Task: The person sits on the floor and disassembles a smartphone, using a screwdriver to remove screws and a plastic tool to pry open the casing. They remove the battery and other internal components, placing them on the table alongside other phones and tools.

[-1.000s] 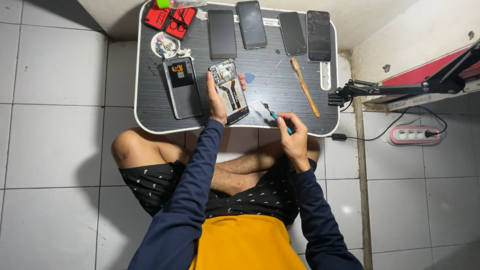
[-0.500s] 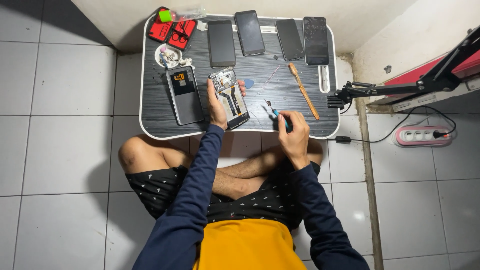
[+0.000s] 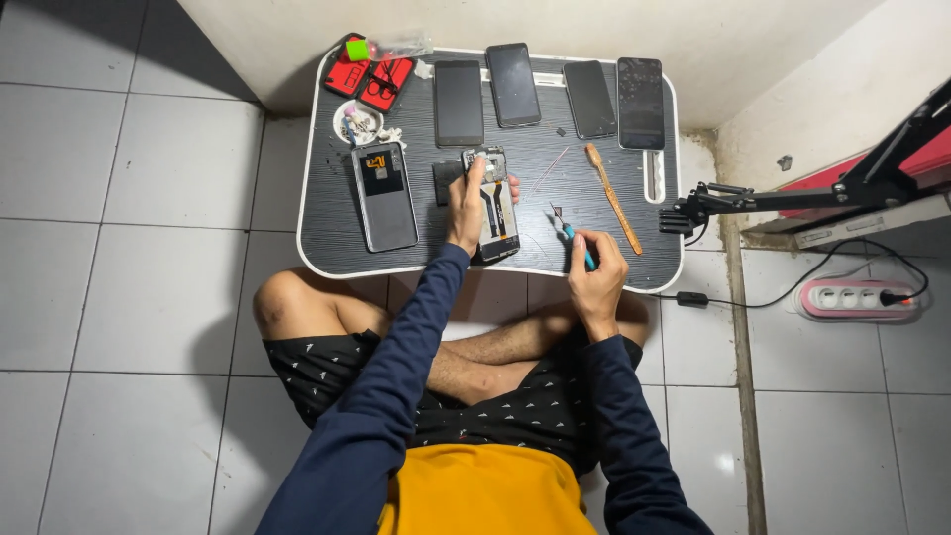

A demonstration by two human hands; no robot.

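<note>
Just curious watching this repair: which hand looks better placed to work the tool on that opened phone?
Probably the right hand: it holds the small screwdriver, tip near the opened phone, while the left hand grips that phone.

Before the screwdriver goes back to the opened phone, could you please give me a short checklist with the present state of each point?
1. Opened phone steadied by the left hand: ok, the fingers grip its edges.
2. Screwdriver held in the right hand: ok.
3. Tip on a screw: not ok, it sits on the table beside the phone.
4. Loose parts gathered: ok, a small dish holds bits at the far left.
5. Other phones out of the way: ok, lined along the far edge.
6. Screws left in the phone: cannot tell, too small.
</note>
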